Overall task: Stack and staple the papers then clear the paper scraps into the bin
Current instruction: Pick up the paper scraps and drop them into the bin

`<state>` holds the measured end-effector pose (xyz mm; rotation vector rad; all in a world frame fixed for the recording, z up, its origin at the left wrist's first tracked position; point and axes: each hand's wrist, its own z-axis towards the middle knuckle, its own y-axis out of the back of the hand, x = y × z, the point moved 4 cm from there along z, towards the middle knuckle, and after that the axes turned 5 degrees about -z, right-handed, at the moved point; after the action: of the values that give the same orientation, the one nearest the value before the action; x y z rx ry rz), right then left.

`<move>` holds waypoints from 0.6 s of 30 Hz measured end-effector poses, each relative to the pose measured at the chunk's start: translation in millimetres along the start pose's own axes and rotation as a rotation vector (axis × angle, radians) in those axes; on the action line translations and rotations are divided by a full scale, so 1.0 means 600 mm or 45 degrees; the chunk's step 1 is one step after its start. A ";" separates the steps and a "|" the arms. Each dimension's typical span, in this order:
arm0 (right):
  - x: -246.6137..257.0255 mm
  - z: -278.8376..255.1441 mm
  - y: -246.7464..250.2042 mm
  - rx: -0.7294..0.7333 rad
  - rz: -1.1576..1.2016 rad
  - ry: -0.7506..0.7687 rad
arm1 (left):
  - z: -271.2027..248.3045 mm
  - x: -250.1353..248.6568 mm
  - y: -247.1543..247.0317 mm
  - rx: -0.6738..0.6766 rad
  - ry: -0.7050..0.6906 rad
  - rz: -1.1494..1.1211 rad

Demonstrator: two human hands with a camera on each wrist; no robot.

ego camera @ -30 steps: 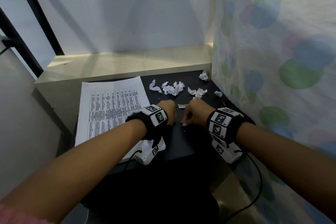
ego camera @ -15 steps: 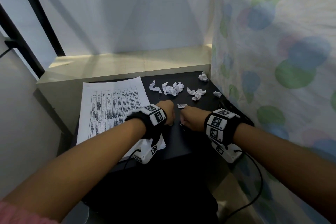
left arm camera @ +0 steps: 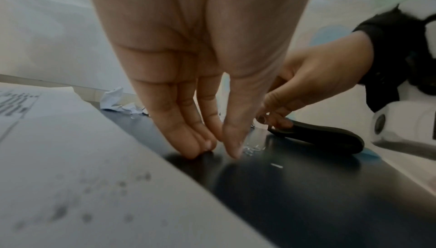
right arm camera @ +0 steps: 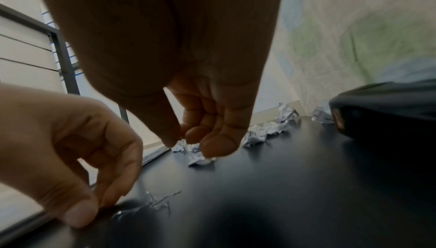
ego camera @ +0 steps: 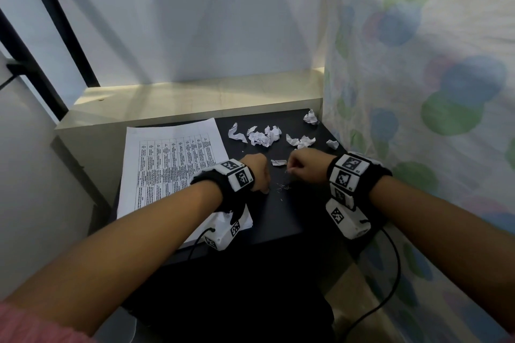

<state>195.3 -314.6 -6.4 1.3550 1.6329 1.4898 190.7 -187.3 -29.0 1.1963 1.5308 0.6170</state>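
Observation:
A stack of printed papers (ego camera: 167,164) (left arm camera: 70,158) lies on the left of the black table (ego camera: 278,217). Crumpled paper scraps (ego camera: 264,136) (right arm camera: 259,134) (left arm camera: 113,99) are strewn along the back, and one small scrap (ego camera: 278,162) (right arm camera: 200,160) sits between my hands. Loose staples (ego camera: 282,187) (left arm camera: 253,148) (right arm camera: 155,201) lie in a small heap. My left hand (ego camera: 257,172) (left arm camera: 219,149) (right arm camera: 89,205) touches the table beside them with its fingertips, holding nothing. My right hand (ego camera: 302,166) (right arm camera: 188,140) (left arm camera: 266,119) hovers above, thumb and fingers pinched on what look like staples.
A black stapler (left arm camera: 325,140) (right arm camera: 389,110) lies on the table under my right wrist. A pale ledge (ego camera: 195,97) runs behind the table. A curtain with coloured dots (ego camera: 418,92) hangs close on the right. A cable (ego camera: 390,273) trails from the right wrist camera.
My hands have drawn slightly apart, the right one lifting a little. The small heap of staples now shows between them.

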 end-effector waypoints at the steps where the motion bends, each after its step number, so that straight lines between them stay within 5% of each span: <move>1: -0.005 -0.001 0.003 -0.010 0.017 -0.003 | 0.000 -0.003 -0.001 0.012 -0.015 -0.012; 18: -0.046 -0.004 -0.028 0.037 0.070 -0.206 | 0.024 -0.027 -0.003 0.004 -0.016 0.031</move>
<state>197.6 -338.5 -28.0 1.5062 1.5322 1.3534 202.5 -205.4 -28.5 1.2210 1.5092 0.6222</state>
